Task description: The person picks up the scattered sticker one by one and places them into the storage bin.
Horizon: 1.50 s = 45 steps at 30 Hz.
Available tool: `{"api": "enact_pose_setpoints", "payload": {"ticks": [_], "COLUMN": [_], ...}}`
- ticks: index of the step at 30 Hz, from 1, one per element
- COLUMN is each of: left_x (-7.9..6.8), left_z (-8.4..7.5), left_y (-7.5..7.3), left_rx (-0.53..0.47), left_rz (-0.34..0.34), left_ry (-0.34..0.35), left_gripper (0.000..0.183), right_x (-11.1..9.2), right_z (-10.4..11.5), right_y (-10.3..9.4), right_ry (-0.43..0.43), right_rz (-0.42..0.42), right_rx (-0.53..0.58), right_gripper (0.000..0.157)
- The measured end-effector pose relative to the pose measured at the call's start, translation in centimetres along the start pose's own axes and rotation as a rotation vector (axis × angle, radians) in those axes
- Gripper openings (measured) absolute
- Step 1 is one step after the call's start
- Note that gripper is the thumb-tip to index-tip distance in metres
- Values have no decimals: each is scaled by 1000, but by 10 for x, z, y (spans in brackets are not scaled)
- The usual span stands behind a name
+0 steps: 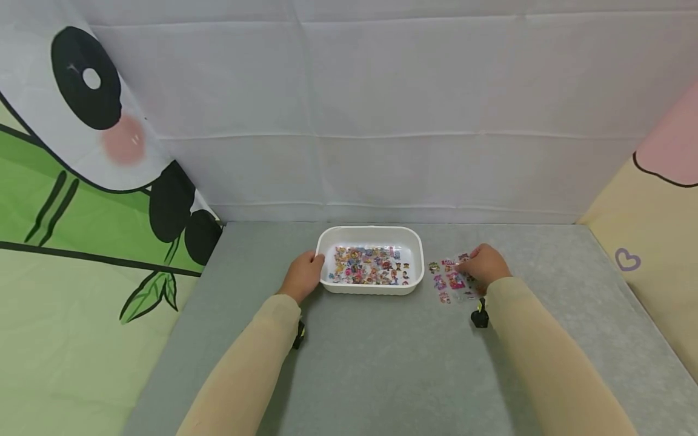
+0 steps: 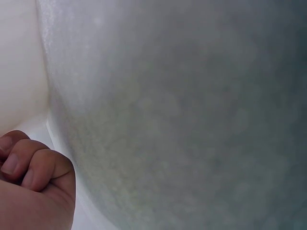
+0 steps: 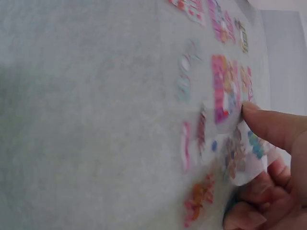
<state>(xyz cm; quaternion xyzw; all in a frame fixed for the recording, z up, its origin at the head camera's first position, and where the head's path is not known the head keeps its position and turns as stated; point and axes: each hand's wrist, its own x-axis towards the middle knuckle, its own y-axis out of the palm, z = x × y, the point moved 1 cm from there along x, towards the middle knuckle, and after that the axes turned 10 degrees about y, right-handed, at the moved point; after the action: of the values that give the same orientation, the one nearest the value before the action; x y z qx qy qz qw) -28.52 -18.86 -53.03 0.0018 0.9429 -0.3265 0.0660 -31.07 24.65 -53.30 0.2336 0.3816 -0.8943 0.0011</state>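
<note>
A white rectangular tray (image 1: pixel 369 290) stands on the grey table, with many small colourful cartoon stickers (image 1: pixel 364 265) spread over its bottom. My left hand (image 1: pixel 302 277) grips the tray's left rim; its fingers are curled in the left wrist view (image 2: pixel 41 167). To the right of the tray is a clear sticker sheet (image 1: pixel 455 280) printed with pink and multicoloured figures. My right hand (image 1: pixel 485 266) pinches this sheet at its right part, thumb on top. In the right wrist view the sheet (image 3: pixel 225 88) bends up at the fingers (image 3: pixel 247 215), and part of it is hidden behind them.
The grey table (image 1: pixel 392 363) runs back to a white cloth wall (image 1: pixel 382 169). Printed cloth hangs at the left (image 1: pixel 65 339) and at the right (image 1: pixel 654 254). A small black device (image 1: pixel 480 316) is strapped at my right wrist.
</note>
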Motion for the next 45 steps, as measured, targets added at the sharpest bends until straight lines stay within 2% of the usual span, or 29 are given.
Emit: {"api": "enact_pose_setpoints", "payload": {"ticks": [4,12,18,24,31,41,45], "left_x": [1,1,1,3,3,1,1], "left_z": [0,-1,-2,-2,-3,-2,-2], "left_y": [0,-2,-4,-2,-1,-2,-1], "left_rx": [-1,-10,-8,-3,-6,0,-1], "left_rz": [0,7,8,15,14,10,17], "left_ry": [-1,-12,-22,-37,-44,-39,-46], "left_gripper": [44,44,43,42,43,44,43], "right_x": [-4,-4,-4,-5,-9,-6,-7], "right_z": [3,3,4,5,6,12,16], "right_y": [-5,-17,-22,-24,-22,-23,-26], "right_ry": [-50,-112,-106,-58,-52,-46,-49], "right_rz": [-1,-1,-8,-21,-28,1,-20], "right_rx": [23,29,45,43,104,185,200], "right_gripper": [29,45,42,39,39,50,52]}}
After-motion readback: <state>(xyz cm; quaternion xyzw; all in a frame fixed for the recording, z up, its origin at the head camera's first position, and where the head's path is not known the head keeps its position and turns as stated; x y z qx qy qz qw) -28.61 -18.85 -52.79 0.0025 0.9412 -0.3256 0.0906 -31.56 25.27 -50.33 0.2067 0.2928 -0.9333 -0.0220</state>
